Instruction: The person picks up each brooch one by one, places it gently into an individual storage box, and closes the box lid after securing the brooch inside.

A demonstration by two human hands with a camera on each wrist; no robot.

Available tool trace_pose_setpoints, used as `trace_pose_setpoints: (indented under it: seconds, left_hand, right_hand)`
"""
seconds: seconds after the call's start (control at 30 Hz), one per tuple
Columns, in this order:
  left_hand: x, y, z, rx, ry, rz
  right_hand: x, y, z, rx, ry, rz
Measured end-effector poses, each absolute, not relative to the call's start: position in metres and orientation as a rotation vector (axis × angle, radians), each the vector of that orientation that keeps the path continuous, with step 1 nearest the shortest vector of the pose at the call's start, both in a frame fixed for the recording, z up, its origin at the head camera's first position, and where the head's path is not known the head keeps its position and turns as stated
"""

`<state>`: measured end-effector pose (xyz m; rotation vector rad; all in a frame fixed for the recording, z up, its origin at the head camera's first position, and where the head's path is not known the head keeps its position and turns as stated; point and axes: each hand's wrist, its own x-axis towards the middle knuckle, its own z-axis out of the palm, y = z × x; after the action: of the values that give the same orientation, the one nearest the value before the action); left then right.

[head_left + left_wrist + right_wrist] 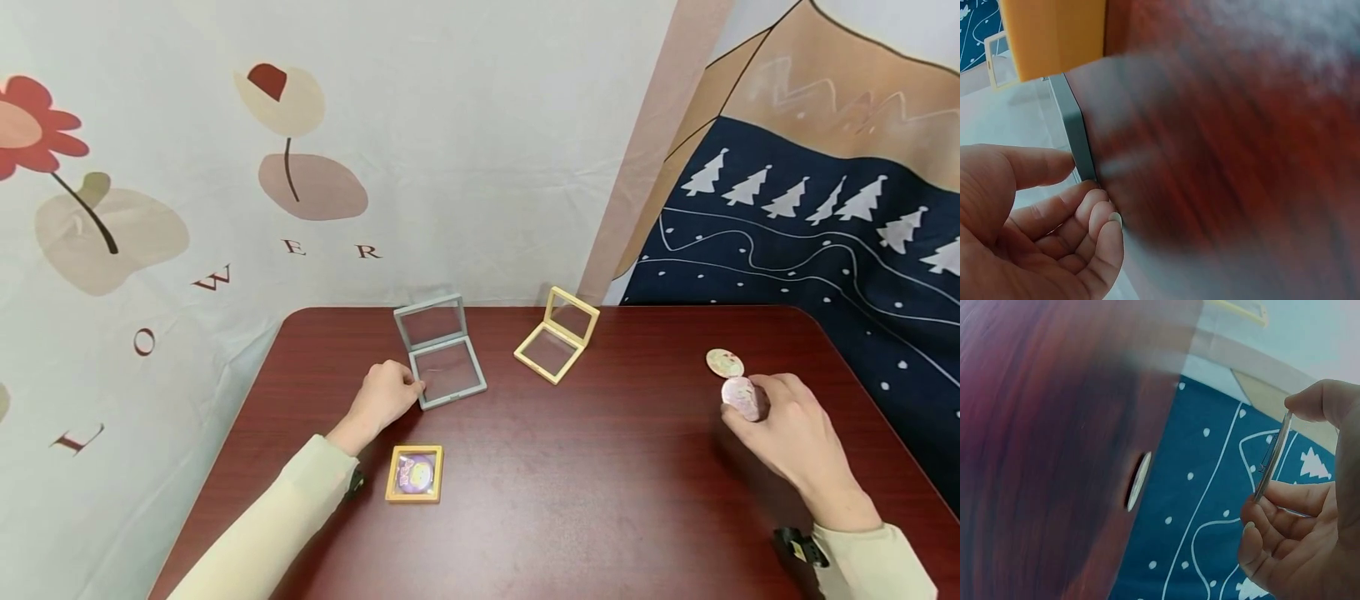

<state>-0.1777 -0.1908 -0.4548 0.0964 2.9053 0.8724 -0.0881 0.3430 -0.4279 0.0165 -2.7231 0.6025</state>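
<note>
At the left, my left hand [384, 398] pinches the near-left edge of a grey display frame [472, 364], which stands with its clear lid raised. The left wrist view shows thumb and forefinger at the grey rim [1079, 134]. On the right, my right hand [797, 433] holds a pinkish round pin badge [739, 398] by its rim, above the table. Its edge and the pin on its back show in the right wrist view, where the badge [1274, 456] sits between thumb and fingers. Another round badge [724, 362], cream-coloured, lies flat just beyond it.
A small yellow display frame [551, 352] stands open at the table's back middle. Nearer me lies a closed orange-yellow frame [415, 498] with a purple badge [415, 473] inside. The dark red table [585, 500] meets patterned cloth [480, 167] behind.
</note>
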Motion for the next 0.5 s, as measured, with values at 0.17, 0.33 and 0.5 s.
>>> trace_pose_setpoints:
  seconds: [0.17,0.33,0.5]
  left_hand:
    - [-0.178,-0.19,-0.456,0.123,2.925,0.859]
    - [-0.177,-0.188,-0.458,0.117,2.918,0.844]
    - [-0.175,-0.186,-0.46,0.121,2.921,0.839]
  right_hand:
    - [-0.091,0.333,-0.427,0.037,-2.717,0.61]
    - [-0.092,0.324,-0.426,0.056,-2.711,0.624]
    - [-0.093,0.316,-0.426,0.075,-2.713,0.629]
